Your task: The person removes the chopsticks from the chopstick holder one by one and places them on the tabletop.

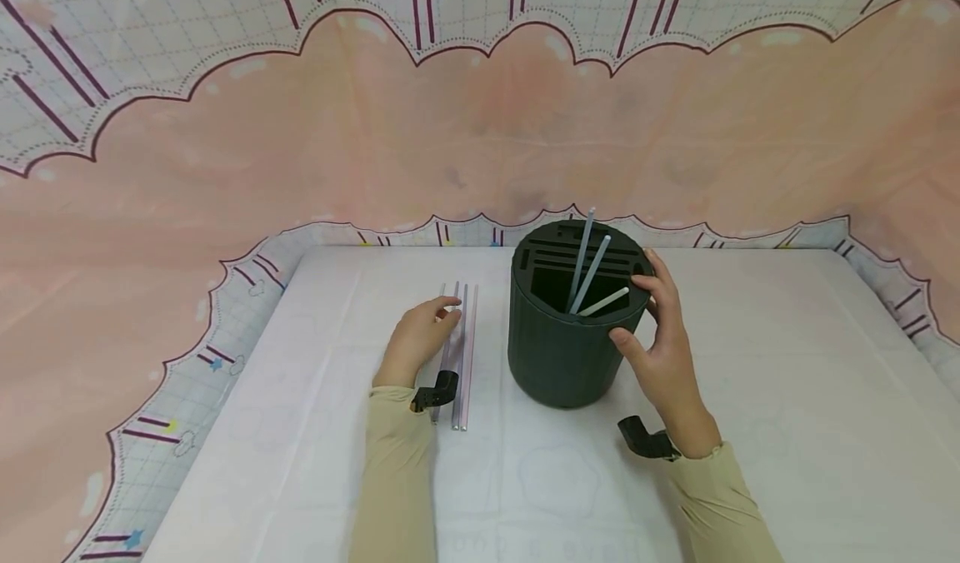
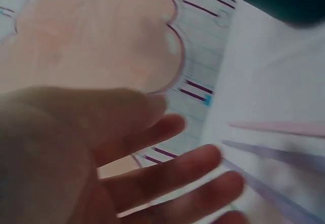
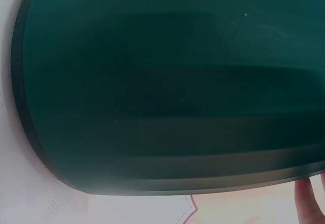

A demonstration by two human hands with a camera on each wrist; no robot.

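Your left hand [image 1: 417, 336] lies with loose, nearly straight fingers on the thin sticks [image 1: 461, 355] lying side by side on the white table [image 1: 750, 430], and your right hand [image 1: 663, 342] curls around the side of the dark container [image 1: 558, 338] just beside them. I think a push near its rim could tilt the container, so that the three sticks [image 1: 588, 267] leaning inside fall out. No label or writing can be read anywhere.

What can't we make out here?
- Holder inside: head view, dark slots hide the lower ends of the sticks in it.
- Left hand grip on the table sticks: left wrist view blurred.
- Right hand: right wrist view filled by holder wall; only a fingertip shows.
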